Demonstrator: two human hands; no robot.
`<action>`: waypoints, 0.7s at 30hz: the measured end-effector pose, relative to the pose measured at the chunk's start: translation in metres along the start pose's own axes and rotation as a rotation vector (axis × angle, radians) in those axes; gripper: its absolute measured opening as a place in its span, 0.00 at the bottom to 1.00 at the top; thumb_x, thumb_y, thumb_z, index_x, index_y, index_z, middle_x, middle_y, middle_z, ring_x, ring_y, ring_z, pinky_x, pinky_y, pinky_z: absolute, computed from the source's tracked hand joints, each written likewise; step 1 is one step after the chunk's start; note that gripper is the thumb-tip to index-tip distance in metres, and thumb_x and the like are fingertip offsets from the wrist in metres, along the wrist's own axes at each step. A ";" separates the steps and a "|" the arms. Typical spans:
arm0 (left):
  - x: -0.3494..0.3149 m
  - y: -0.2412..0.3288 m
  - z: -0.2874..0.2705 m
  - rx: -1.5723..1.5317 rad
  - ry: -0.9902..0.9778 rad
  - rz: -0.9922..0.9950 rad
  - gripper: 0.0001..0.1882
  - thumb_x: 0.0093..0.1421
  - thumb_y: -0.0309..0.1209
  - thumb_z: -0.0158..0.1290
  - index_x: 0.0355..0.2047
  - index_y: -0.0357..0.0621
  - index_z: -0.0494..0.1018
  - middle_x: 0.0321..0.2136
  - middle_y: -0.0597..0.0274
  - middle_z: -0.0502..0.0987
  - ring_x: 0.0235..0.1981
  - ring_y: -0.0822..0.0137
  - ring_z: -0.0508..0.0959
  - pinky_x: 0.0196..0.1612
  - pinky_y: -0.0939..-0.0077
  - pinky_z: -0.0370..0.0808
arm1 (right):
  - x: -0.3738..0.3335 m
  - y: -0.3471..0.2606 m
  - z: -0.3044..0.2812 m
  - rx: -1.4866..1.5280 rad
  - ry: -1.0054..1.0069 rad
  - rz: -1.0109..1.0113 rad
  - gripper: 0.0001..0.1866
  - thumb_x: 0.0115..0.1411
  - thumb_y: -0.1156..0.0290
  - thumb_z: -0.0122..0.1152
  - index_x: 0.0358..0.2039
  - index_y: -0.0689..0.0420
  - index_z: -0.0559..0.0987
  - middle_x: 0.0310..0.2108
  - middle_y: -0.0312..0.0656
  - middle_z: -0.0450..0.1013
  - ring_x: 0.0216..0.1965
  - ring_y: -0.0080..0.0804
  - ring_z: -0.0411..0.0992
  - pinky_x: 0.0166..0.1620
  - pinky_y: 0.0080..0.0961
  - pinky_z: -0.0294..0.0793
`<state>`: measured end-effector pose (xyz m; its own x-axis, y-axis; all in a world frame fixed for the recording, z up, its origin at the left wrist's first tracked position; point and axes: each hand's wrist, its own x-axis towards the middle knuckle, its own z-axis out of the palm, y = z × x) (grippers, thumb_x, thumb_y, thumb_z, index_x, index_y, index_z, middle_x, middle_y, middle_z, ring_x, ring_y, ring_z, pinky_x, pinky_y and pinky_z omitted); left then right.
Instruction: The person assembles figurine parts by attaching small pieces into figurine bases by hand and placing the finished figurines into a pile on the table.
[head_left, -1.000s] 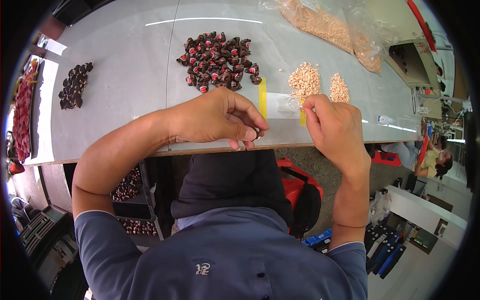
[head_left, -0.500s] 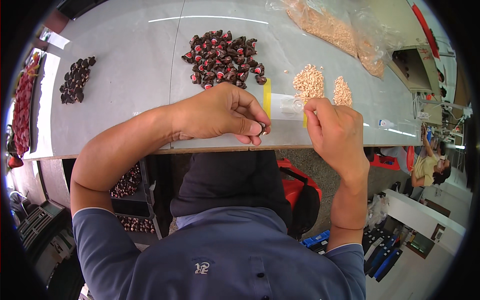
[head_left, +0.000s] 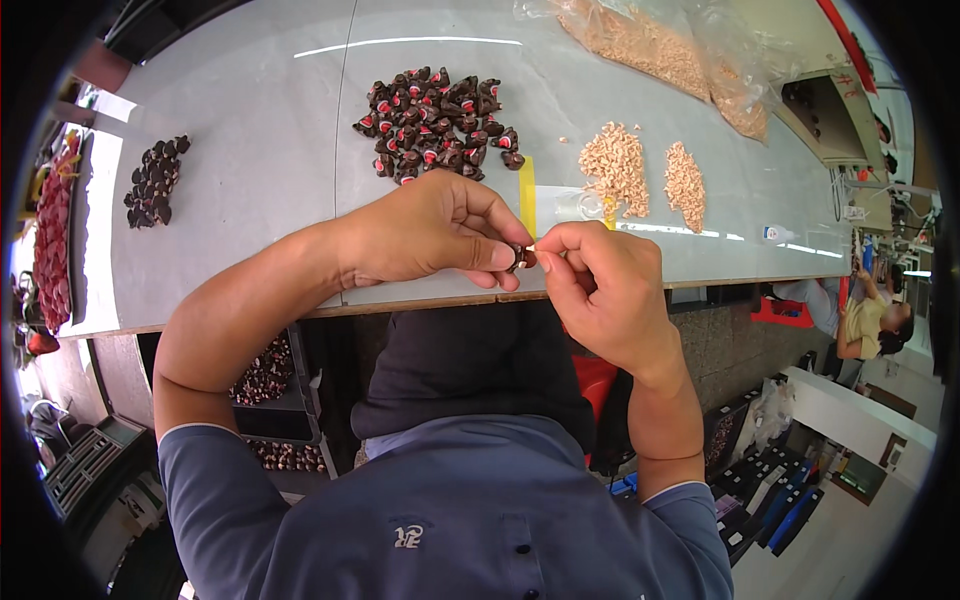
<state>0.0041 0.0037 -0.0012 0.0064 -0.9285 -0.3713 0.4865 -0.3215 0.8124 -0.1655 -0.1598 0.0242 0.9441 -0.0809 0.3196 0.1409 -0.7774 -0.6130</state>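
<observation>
Left grip [head_left: 440, 232] pinches a small dark piece [head_left: 520, 261] by the near edge of the bench [head_left: 250, 180]. Right grip [head_left: 612, 290] holds a pale chip [head_left: 532, 249] at its right side, with more chips [head_left: 614, 165] piled farther off.

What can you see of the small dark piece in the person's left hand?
The small dark piece is mostly brownish-black with a pale spot; it is partly hidden, so its material and full shape are unclear. The left hand pinches it by the near edge of the table. The right hand holds a tiny pale bit close at its right; whether they touch, I can't tell.
</observation>
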 end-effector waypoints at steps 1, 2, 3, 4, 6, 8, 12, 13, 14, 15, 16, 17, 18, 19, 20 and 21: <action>0.000 0.000 0.000 0.000 0.001 -0.001 0.15 0.63 0.24 0.61 0.48 0.30 0.75 0.42 0.51 0.83 0.40 0.64 0.85 0.43 0.76 0.83 | 0.000 0.000 0.001 0.002 0.000 0.000 0.09 0.55 0.81 0.66 0.35 0.57 0.76 0.19 0.38 0.75 0.17 0.35 0.74 0.21 0.30 0.69; 0.000 0.000 0.000 0.002 0.002 -0.001 0.15 0.63 0.24 0.61 0.48 0.30 0.75 0.42 0.51 0.83 0.40 0.64 0.85 0.43 0.76 0.83 | 0.000 0.001 0.002 0.004 0.002 -0.002 0.09 0.55 0.80 0.66 0.35 0.57 0.76 0.20 0.38 0.75 0.18 0.36 0.75 0.21 0.31 0.69; 0.000 -0.001 -0.001 0.004 0.002 0.000 0.15 0.63 0.24 0.61 0.48 0.30 0.75 0.42 0.51 0.83 0.40 0.64 0.85 0.43 0.76 0.83 | 0.000 0.001 0.003 0.007 0.003 -0.004 0.09 0.55 0.80 0.66 0.35 0.57 0.76 0.20 0.38 0.75 0.18 0.37 0.75 0.21 0.31 0.70; 0.000 0.000 -0.001 0.004 0.003 -0.002 0.15 0.63 0.24 0.61 0.48 0.30 0.75 0.42 0.51 0.83 0.40 0.64 0.85 0.43 0.76 0.83 | 0.000 0.000 0.003 0.008 0.003 -0.003 0.09 0.55 0.80 0.66 0.35 0.57 0.76 0.20 0.38 0.75 0.18 0.37 0.75 0.21 0.31 0.70; 0.000 0.001 0.000 0.033 0.009 -0.017 0.15 0.63 0.24 0.62 0.48 0.29 0.76 0.42 0.51 0.83 0.40 0.65 0.85 0.42 0.76 0.82 | 0.001 -0.002 0.003 0.008 -0.031 -0.020 0.07 0.56 0.86 0.65 0.35 0.64 0.78 0.20 0.39 0.76 0.18 0.24 0.74 0.23 0.19 0.69; 0.000 0.000 0.000 0.036 0.005 -0.008 0.15 0.63 0.24 0.62 0.48 0.29 0.76 0.42 0.51 0.83 0.39 0.65 0.85 0.41 0.76 0.82 | 0.000 0.000 0.004 0.021 -0.023 -0.021 0.07 0.57 0.85 0.65 0.35 0.63 0.78 0.20 0.38 0.75 0.18 0.23 0.73 0.23 0.18 0.68; 0.000 -0.001 -0.001 0.011 -0.008 0.025 0.13 0.63 0.24 0.61 0.47 0.30 0.78 0.41 0.52 0.83 0.38 0.65 0.85 0.39 0.76 0.82 | -0.002 -0.003 0.000 0.239 0.008 0.171 0.07 0.62 0.81 0.65 0.39 0.62 0.76 0.19 0.36 0.74 0.18 0.17 0.68 0.24 0.17 0.65; 0.000 -0.001 0.000 0.012 -0.010 0.024 0.13 0.63 0.24 0.61 0.47 0.30 0.78 0.41 0.52 0.83 0.38 0.65 0.85 0.39 0.76 0.82 | 0.000 -0.004 -0.001 0.239 0.010 0.173 0.07 0.62 0.81 0.65 0.39 0.62 0.76 0.19 0.36 0.74 0.18 0.17 0.68 0.24 0.17 0.65; 0.000 -0.001 -0.001 0.021 -0.001 0.020 0.13 0.63 0.24 0.62 0.46 0.30 0.78 0.40 0.52 0.84 0.38 0.65 0.86 0.39 0.76 0.82 | 0.002 -0.005 -0.001 0.267 0.006 0.212 0.08 0.62 0.80 0.66 0.39 0.61 0.75 0.18 0.38 0.72 0.17 0.20 0.68 0.24 0.19 0.64; 0.000 -0.001 -0.001 0.030 0.005 0.018 0.12 0.62 0.24 0.62 0.45 0.31 0.79 0.39 0.52 0.84 0.37 0.65 0.86 0.39 0.76 0.82 | 0.003 -0.005 0.000 0.295 0.002 0.252 0.10 0.62 0.78 0.67 0.39 0.60 0.73 0.17 0.39 0.71 0.17 0.23 0.67 0.23 0.22 0.64; 0.000 -0.001 -0.001 0.033 0.002 0.016 0.12 0.62 0.24 0.62 0.45 0.31 0.79 0.39 0.52 0.84 0.37 0.65 0.86 0.39 0.76 0.82 | 0.004 -0.006 0.001 0.294 0.006 0.254 0.10 0.62 0.78 0.67 0.39 0.60 0.73 0.17 0.39 0.71 0.17 0.23 0.67 0.23 0.22 0.64; -0.001 -0.001 -0.002 0.062 -0.006 0.016 0.11 0.63 0.23 0.61 0.45 0.30 0.79 0.38 0.52 0.84 0.37 0.66 0.86 0.40 0.77 0.82 | 0.005 -0.006 0.003 0.321 -0.032 0.314 0.12 0.61 0.78 0.68 0.40 0.60 0.72 0.16 0.38 0.70 0.17 0.22 0.66 0.23 0.21 0.63; -0.001 0.000 -0.002 0.090 -0.012 0.015 0.11 0.64 0.23 0.60 0.45 0.30 0.79 0.36 0.52 0.84 0.36 0.67 0.85 0.41 0.77 0.82 | 0.005 -0.006 0.004 0.349 -0.071 0.373 0.14 0.61 0.77 0.69 0.41 0.60 0.71 0.16 0.38 0.69 0.17 0.21 0.64 0.24 0.21 0.62; -0.001 0.001 -0.001 0.092 -0.013 0.012 0.11 0.64 0.23 0.60 0.45 0.30 0.79 0.36 0.52 0.84 0.36 0.67 0.85 0.41 0.77 0.82 | 0.005 -0.006 0.005 0.351 -0.068 0.374 0.14 0.61 0.77 0.69 0.41 0.60 0.71 0.16 0.38 0.69 0.17 0.21 0.64 0.24 0.21 0.62; -0.001 0.003 0.000 0.109 -0.012 0.007 0.10 0.63 0.23 0.61 0.44 0.30 0.80 0.36 0.52 0.84 0.36 0.67 0.85 0.41 0.77 0.82 | 0.005 -0.004 0.007 0.334 -0.048 0.330 0.14 0.61 0.77 0.70 0.41 0.59 0.71 0.16 0.38 0.69 0.18 0.21 0.64 0.24 0.21 0.63; -0.001 0.005 0.001 0.125 -0.012 0.001 0.10 0.63 0.23 0.61 0.43 0.30 0.80 0.36 0.52 0.84 0.36 0.67 0.85 0.40 0.77 0.82 | 0.004 -0.004 0.008 0.316 -0.027 0.287 0.15 0.60 0.77 0.70 0.41 0.59 0.71 0.15 0.38 0.68 0.18 0.21 0.64 0.24 0.21 0.63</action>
<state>0.0051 0.0033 0.0036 -0.0040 -0.9309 -0.3653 0.3736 -0.3403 0.8629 -0.1599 -0.1523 0.0222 0.9652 -0.2466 0.0869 -0.0487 -0.4960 -0.8669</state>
